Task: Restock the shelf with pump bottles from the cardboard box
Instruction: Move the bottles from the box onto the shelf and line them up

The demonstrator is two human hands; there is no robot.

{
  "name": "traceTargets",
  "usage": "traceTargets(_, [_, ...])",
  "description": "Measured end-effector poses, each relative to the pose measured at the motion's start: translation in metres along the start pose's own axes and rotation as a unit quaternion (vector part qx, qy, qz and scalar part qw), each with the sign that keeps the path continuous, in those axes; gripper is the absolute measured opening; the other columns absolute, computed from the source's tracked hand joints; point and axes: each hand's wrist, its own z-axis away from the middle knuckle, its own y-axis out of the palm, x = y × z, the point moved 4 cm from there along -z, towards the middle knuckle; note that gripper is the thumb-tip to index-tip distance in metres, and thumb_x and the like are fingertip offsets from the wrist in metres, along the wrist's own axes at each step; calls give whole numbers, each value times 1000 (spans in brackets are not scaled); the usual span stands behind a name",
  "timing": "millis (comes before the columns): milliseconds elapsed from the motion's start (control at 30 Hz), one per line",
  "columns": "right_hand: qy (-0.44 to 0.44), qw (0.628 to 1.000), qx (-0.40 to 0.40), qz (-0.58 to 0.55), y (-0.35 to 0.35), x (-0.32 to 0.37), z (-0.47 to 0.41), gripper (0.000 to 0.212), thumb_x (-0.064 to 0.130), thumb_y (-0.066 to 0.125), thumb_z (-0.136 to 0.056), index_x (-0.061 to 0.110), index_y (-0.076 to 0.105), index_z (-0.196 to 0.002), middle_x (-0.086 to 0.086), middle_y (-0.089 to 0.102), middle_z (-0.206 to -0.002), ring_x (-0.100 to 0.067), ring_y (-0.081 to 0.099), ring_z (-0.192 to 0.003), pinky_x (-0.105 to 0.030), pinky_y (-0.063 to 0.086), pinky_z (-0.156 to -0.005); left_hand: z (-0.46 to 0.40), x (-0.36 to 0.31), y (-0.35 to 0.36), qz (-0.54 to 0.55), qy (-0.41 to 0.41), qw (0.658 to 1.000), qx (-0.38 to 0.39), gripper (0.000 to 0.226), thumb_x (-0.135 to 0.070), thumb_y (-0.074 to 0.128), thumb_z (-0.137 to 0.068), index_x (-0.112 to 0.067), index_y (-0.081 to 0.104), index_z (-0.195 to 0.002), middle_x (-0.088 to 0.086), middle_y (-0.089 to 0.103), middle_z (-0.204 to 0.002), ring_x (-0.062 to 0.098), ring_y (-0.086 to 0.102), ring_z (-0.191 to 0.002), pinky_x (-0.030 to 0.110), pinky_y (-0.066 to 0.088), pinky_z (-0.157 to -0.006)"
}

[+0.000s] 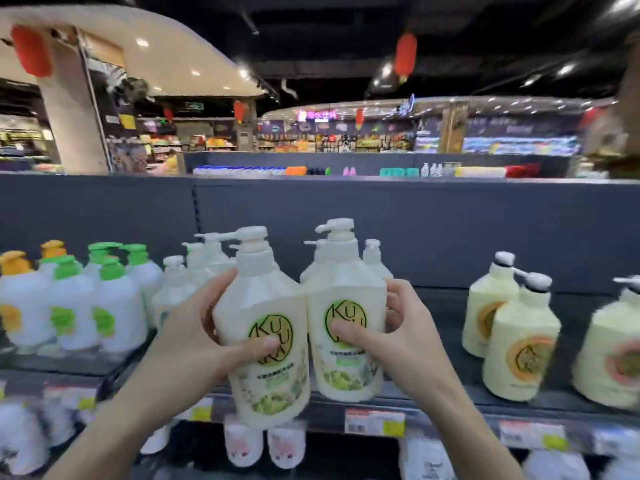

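Two cream pump bottles with green round labels are held side by side in front of the dark top shelf (450,398). My left hand (204,337) grips the left pump bottle (266,306), which hangs slightly tilted over the shelf's front edge. My right hand (391,337) grips the right pump bottle (346,292), whose base rests at the shelf edge. More white pump bottles (204,261) of the same kind stand behind them on the shelf. The cardboard box is out of view.
White bottles with green and orange caps (69,306) fill the shelf's left part. Cream bottles with orange labels (516,344) stand at the right, with a bare gap of shelf between. Price tags (374,422) line the shelf edge; small bottles (266,445) sit on the shelf below.
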Motion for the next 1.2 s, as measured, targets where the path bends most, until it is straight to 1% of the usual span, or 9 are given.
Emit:
traceTargets(67, [3,1000,-12,-1,-26,-9,-7,59,28,93,-61,33,57,-107,6,75,-101,-10,73,-92,-38,62,-76,-14,-1,27,0,2,1000,13,86,-13,95,-50,-29,58,-126,-7,76,-108,13,74,-95,26,61,-73])
traceTargets(167, [11,1000,-21,-14,-50,-26,-17,61,24,93,-62,29,56,-110,3,75,-103,-9,74,-91,-35,63,-74,-31,0,55,2,8,999,45,78,-13,94,-53,-33,61,-121,-7,77,-106,14,74,-94,28,61,-76])
traceTargets(400, [31,998,-54,-32,-54,-85,-49,62,15,91,-65,25,55,-114,-1,73,-108,-11,73,-96,-35,62,-79,-49,0,79,25,10,996,81,74,9,80,-59,-30,61,-119,-4,78,-100,13,76,-86,18,58,-60])
traceTargets(667, [69,995,-74,-23,-43,-141,-74,65,13,90,-66,27,54,-118,5,71,-113,-5,70,-99,-22,59,-72,-60,11,69,33,28,991,126,79,10,82,-58,-28,61,-123,0,77,-104,18,75,-93,26,61,-70])
traceTargets(833, [73,994,-76,-13,-42,-148,-89,65,16,90,-69,28,53,-121,7,70,-115,-1,69,-99,-25,59,-74,-75,26,65,53,23,988,141,80,2,90,-57,-31,62,-123,0,76,-109,19,74,-97,32,61,-77])
traceTargets(933, [73,994,-78,4,-39,-150,-93,65,22,89,-70,35,51,-121,9,70,-114,-5,68,-104,-27,60,-78,-85,36,68,65,27,987,147,81,-12,93,-48,-33,64,-121,1,75,-112,21,73,-99,34,61,-78])
traceTargets(1033, [89,993,-55,54,-39,-149,-86,79,40,89,-66,42,44,-131,15,62,-126,-2,60,-116,-25,57,-86,-92,44,74,72,30,987,144,82,4,91,-51,-27,62,-121,2,76,-108,21,74,-97,28,61,-71])
traceTargets(1133, [137,968,-44,206,-48,-149,-68,114,72,76,-60,33,22,-153,15,31,-156,-9,31,-144,-43,38,-114,-97,49,82,71,24,987,143,78,13,80,-56,-25,61,-122,5,76,-104,21,75,-86,21,56,-48])
traceTargets(1200, [149,945,-22,292,-53,-147,-54,117,80,65,-64,28,14,-156,12,20,-162,-9,21,-148,-42,31,-118,-101,54,84,64,18,988,137,79,14,80,-58,-26,60,-123,6,76,-102,21,74,-77,17,49,-38])
